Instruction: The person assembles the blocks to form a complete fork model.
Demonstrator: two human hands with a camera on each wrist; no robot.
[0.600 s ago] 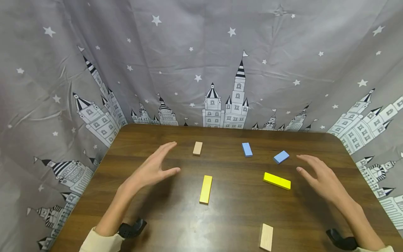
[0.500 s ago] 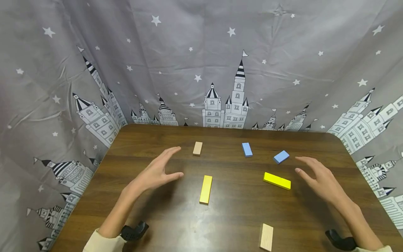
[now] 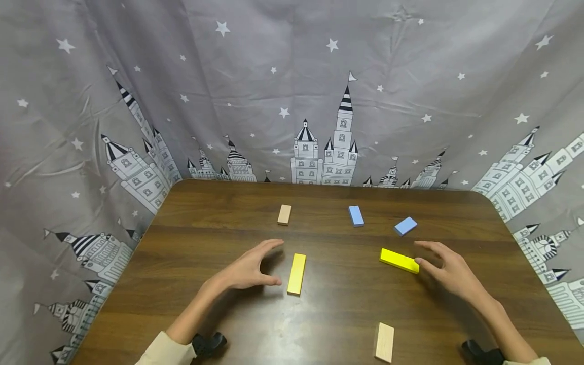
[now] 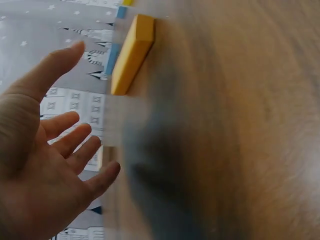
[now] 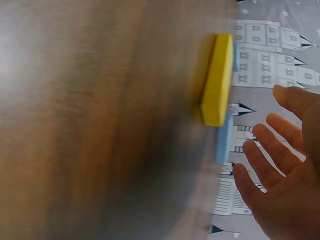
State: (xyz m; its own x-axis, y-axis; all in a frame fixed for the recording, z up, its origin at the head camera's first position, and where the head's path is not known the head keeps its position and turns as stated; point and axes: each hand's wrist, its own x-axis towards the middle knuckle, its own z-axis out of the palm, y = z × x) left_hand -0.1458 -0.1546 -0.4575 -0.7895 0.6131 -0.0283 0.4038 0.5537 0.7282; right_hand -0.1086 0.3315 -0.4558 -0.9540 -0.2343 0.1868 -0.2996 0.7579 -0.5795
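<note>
My left hand hovers just left of a yellow block, thumb and fingers spread apart around nothing. In the left wrist view that block lies beyond the thumb of the hand. My right hand is over the right end of a brighter yellow block, and its thumb tip overlaps the block's end in the head view; the right wrist view shows a gap between the hand and that block. Neither hand holds anything.
Farther back on the brown wooden table lie a small tan block and two blue blocks, one upright in view and one slanted. A pale wood block lies near the front. A grey castle-print curtain hangs behind.
The left hand has moved right and nearer the front, up to the yellow block. The right hand has moved left and slightly toward the front, over the brighter yellow block's end. The blocks stay put.
</note>
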